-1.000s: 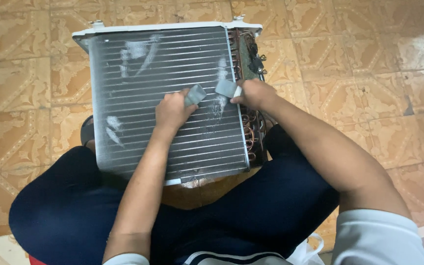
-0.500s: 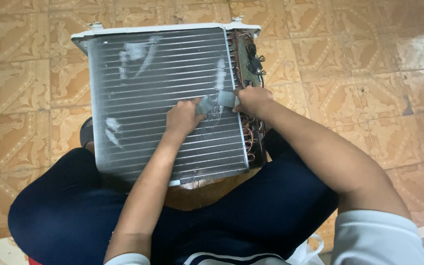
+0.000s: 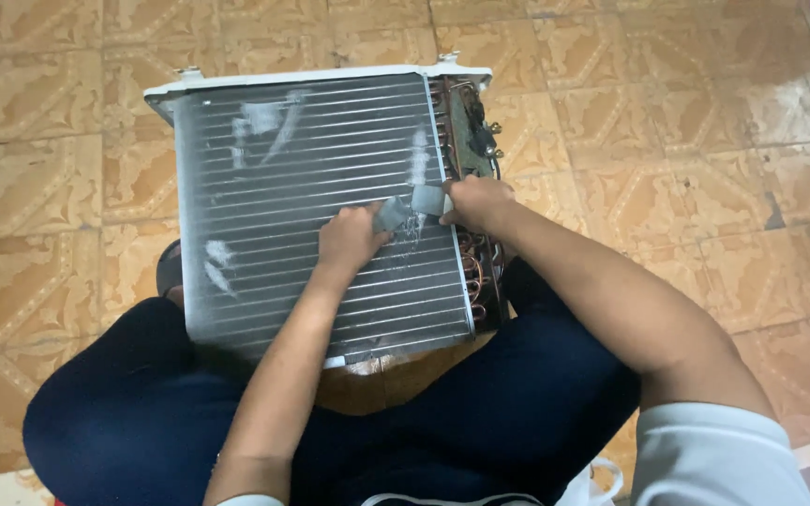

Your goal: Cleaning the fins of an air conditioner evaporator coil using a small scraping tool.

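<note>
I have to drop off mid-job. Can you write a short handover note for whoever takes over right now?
Left hand: holds one end of a grey tape strip on the fins.
Right hand: grips the other end, beside the copper tube bends.
Finned coil unit: leans on the lap, its top on the tiled floor.
Done: some pale patches show on the fins.
Left: strip not flat.

One view only, head cam, worn by the person sitting on the tiled floor (image 3: 686,141). Looks almost straight down, tipped slightly fwd. Close in: both forearms and lap fill the near edge, finned coil unit (image 3: 311,206) sits centre, floor runs to the far edge.
</note>
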